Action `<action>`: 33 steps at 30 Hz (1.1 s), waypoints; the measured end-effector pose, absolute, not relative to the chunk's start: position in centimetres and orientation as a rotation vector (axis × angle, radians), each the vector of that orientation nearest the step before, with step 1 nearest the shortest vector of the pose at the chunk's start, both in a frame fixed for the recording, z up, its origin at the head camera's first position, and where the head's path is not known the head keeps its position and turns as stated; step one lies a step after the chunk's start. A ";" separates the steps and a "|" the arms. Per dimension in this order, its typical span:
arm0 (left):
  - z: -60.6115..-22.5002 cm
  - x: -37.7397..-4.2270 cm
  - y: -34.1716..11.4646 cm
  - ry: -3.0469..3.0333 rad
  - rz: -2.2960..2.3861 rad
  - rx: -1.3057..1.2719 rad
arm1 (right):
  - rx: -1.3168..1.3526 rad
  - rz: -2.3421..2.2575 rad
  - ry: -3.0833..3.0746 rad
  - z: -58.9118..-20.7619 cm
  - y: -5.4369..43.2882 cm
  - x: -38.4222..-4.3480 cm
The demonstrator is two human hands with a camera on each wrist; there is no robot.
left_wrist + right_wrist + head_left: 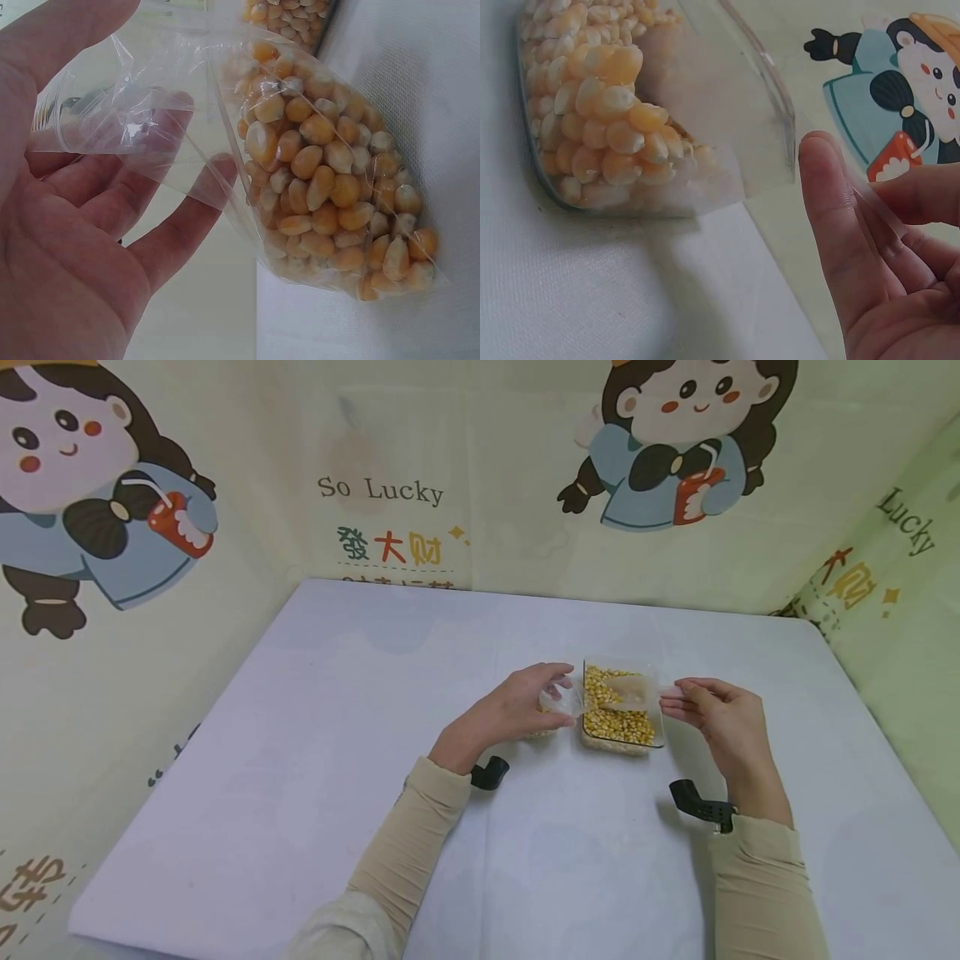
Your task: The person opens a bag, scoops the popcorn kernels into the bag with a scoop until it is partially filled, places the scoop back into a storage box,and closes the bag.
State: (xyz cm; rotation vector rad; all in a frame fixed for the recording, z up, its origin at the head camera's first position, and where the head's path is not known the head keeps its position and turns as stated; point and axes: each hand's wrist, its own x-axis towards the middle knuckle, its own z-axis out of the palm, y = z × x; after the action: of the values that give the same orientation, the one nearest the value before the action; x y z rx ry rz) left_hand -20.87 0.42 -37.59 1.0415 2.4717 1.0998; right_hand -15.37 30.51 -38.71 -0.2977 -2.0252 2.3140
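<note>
My left hand (pixel 517 703) holds a clear plastic bag (pixel 232 180) by its mouth, thumb and fingers spread round the opening. Yellow corn kernels (pixel 322 172) fill the lower part of the bag, which hangs close over the table. Just right of the bag stands a clear rectangular container (pixel 658 731) of corn kernels (pixel 618 725). Between thumb and fingers, my right hand (pixel 723 718) pinches the thin handle of a translucent scoop (pixel 632 691). The scoop's head lies among the kernels, its tip partly hidden by them.
A white-covered table (pixel 337 710) extends around both hands. Behind it rises a printed cloth backdrop (pixel 517 485) with cartoon figures and lettering, and another printed cloth side (pixel 900 610) stands at the right. Black wrist cameras (pixel 491 773) sit on both wrists.
</note>
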 end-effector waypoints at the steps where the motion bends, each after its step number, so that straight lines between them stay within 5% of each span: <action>1: -37.6 -20.9 0.4 2.469 1.104 1.043 | -0.303 2.303 -2.033 -38.7 30.5 -15.4; 33: -37.5 -21.0 0.5 2.462 1.097 1.029 | -0.314 2.388 -1.885 -38.2 31.0 -15.1</action>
State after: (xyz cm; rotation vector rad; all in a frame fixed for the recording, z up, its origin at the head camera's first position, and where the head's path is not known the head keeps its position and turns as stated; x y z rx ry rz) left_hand -20.99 0.54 -37.50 1.0287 2.4620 1.0975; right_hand -15.11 30.97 -38.15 -0.3144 -1.8851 2.3880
